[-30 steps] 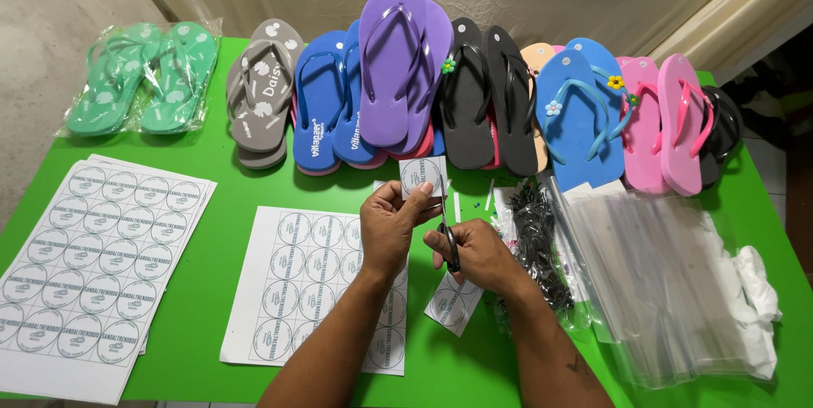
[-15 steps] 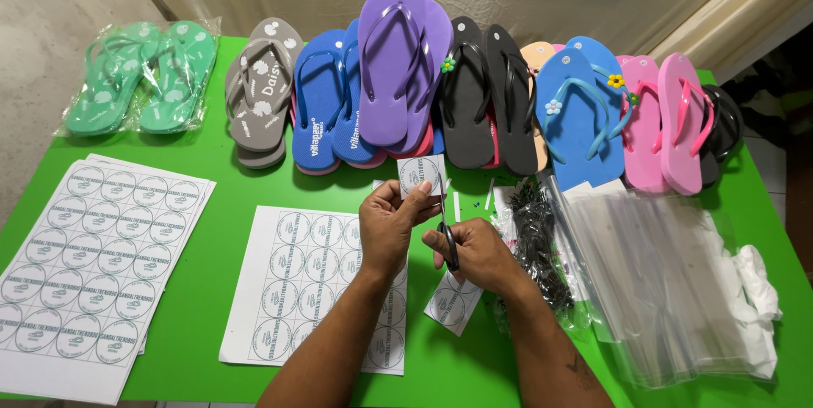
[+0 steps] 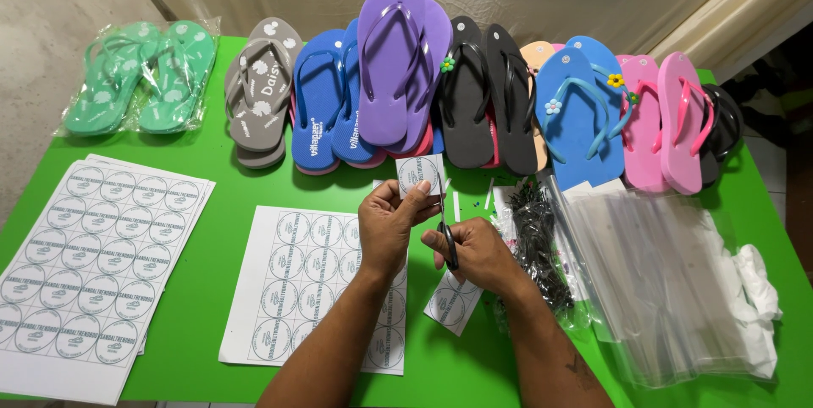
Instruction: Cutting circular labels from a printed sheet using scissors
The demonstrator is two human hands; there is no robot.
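My left hand (image 3: 388, 223) pinches a small square paper label (image 3: 421, 173) with a round print, held upright above the green table (image 3: 229, 188). My right hand (image 3: 474, 254) grips black-handled scissors (image 3: 444, 223), whose blades point up along the label's right edge. Both hands hover over a white sheet of round labels (image 3: 296, 277). A cut strip of labels (image 3: 453, 305) lies under my right wrist.
A stack of label sheets (image 3: 93, 260) lies at the left. Flip-flops line the back: green in plastic (image 3: 140, 78), grey (image 3: 258, 95), blue (image 3: 326, 107), purple (image 3: 394, 57), black (image 3: 483, 95), light blue (image 3: 580, 116), pink (image 3: 665, 120). Black fasteners (image 3: 538, 243) and clear bags (image 3: 669, 277) are at right.
Almost nothing moves; the scissors and the label shift very slightly while my hands stay in the same place.
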